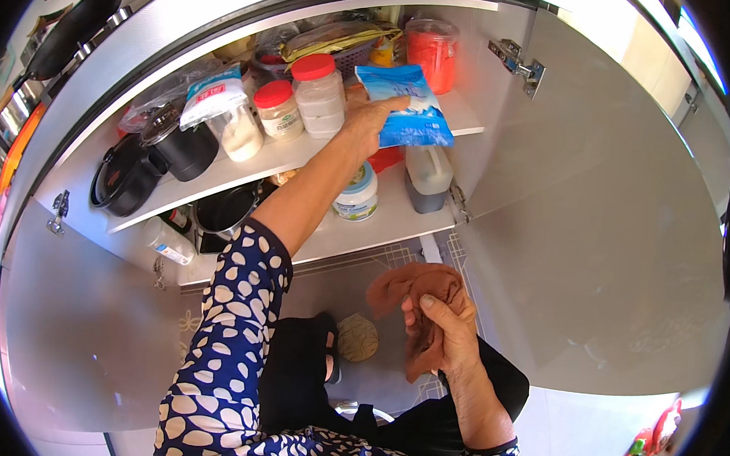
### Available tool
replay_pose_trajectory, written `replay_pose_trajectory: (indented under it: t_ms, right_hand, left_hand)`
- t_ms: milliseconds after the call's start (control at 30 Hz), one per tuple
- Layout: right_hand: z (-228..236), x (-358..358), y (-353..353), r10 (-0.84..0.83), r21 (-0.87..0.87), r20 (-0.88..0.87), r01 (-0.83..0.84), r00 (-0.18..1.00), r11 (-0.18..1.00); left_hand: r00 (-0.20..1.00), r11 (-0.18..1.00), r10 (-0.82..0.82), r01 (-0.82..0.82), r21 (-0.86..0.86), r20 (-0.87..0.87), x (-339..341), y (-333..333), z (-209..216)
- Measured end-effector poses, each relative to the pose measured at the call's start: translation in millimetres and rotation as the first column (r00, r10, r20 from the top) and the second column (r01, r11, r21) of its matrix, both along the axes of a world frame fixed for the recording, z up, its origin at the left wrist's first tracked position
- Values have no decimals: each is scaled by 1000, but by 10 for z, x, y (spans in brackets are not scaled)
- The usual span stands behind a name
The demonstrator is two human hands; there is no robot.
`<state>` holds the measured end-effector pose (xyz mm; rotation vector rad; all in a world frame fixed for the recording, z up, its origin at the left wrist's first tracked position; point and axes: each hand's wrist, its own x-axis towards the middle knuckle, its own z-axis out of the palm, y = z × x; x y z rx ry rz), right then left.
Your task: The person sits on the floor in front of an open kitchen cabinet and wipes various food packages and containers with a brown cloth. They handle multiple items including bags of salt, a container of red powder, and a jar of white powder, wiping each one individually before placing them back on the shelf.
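Observation:
My left hand (369, 119) reaches into the cabinet and is closed on the left edge of a blue and white plastic packet (417, 125), held at the upper shelf's front. Just left of that hand stand a clear jar with a red lid (318, 102) and a smaller red-lidded jar (278, 112). Low in front of the cabinet, my right hand (446, 327) grips a crumpled brown cloth (416, 284), which hangs partly below the fingers.
Two grey doors stand open, the right one (597, 207) large beside my right arm. The upper shelf also bears a red container (431, 54), a bagged jar (236, 130) and black pots (184, 144). Below are a white tub (356, 196) and a jug (428, 182).

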<state>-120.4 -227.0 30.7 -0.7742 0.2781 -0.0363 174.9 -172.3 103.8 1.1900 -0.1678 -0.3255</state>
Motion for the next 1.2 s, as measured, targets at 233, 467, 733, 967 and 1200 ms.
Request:
replay_pose_trajectory:
  t_ms: [233,467,733,967,1200]
  right_hand:
    - [-63,-11,-49,-55,-58,23,56,998,997]
    - [-33,-28,-67,-25,-47,55,28,998,998]
    - [-21,-33,-48,11,-33,32,-10,999,999]
    - [-1,-52,-42,13,-36,41,-11,999,999]
    - [-1,-66,-62,8,-28,11,-8,1000,1000]
  left_hand:
    - [892,906,327,-390,165,311,930,-283,-432]
    - [773,721,344,-581,377,534,1023,-217,-457]
    - [446,196,-86,-869,454,891,563,-259,-228]
    - [112,249,-640,-905,343,760,330,-222,-396]
    - [467,60,-590,-788,613,658,346,-195,-427]
